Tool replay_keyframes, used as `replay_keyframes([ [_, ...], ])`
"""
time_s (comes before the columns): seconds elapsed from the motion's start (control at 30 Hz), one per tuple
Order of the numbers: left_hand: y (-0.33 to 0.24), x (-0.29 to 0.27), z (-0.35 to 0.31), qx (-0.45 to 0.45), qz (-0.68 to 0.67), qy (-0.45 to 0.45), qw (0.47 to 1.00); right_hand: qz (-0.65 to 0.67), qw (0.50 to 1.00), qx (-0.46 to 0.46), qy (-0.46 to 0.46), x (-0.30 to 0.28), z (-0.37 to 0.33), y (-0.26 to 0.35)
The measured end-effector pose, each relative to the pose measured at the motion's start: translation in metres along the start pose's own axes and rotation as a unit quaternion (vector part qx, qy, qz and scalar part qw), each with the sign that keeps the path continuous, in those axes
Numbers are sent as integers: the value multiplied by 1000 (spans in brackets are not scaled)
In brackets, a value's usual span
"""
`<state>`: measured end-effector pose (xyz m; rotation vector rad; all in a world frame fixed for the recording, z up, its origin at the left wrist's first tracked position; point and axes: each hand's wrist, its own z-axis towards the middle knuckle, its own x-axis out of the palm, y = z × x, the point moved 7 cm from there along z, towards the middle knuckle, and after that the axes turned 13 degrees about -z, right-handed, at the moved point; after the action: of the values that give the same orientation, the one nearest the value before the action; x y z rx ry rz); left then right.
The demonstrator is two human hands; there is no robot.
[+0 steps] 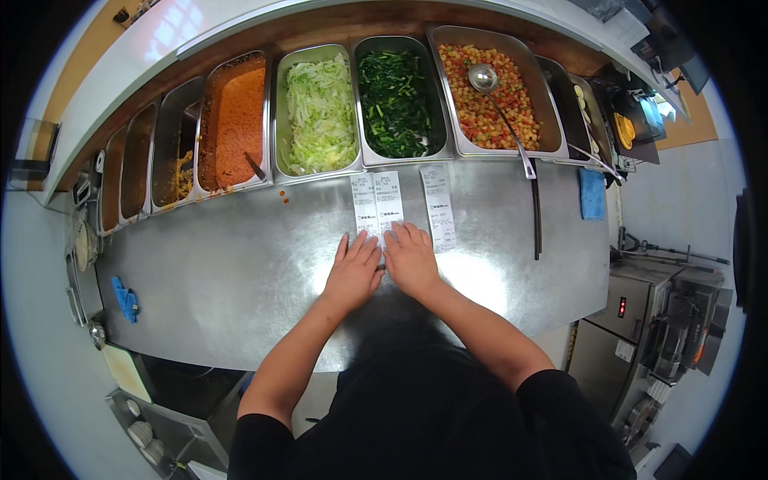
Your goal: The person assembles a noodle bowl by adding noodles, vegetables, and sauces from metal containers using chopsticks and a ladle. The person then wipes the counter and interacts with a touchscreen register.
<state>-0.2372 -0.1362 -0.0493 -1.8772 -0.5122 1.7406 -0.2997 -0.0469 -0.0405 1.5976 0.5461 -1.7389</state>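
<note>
My left hand rests palm down on the steel counter, its fingers stretched over the lower end of a printed paper slip. Close beside it, my right hand lies with fingers extended on the bottom of a second slip. These two slips lie side by side, their edges touching or overlapping. A third slip lies apart, just right of my right hand. The lower ends of the first two are hidden under my fingers.
Along the counter's back edge stand steel pans of shredded cabbage, chopped greens, orange sauce and diced vegetables with a ladle. Dark chopsticks and blue cloths lie at the sides.
</note>
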Motion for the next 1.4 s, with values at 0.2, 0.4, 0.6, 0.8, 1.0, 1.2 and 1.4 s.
replay_keyframes([
  [0.2, 2, -2, -4, -5, 1, -1, 1000, 21, 998, 50, -20, -16, -2, -23],
  [0.4, 1, -10, -5, 5, 12, -15, 1000, -46, 992, 119, -7, -16, -29, -76],
  [0.6, 7, -12, -8, -6, 23, -6, 1000, -29, 994, 110, 4, -1, -20, -46],
  [0.8, 8, -7, -10, -15, 15, -14, 1000, -24, 992, 120, 24, -2, -13, -37],
  [1.0, 3, -10, -9, -11, 6, -28, 1000, -22, 993, 112, 16, -4, -13, -39],
  [1.2, 3, -27, -9, -36, -57, -95, 993, -4, 995, 100, -2, -15, -17, -38],
  [1.4, 47, -74, 24, -98, -194, -281, 935, 38, 990, 127, -54, -29, -2, -46],
])
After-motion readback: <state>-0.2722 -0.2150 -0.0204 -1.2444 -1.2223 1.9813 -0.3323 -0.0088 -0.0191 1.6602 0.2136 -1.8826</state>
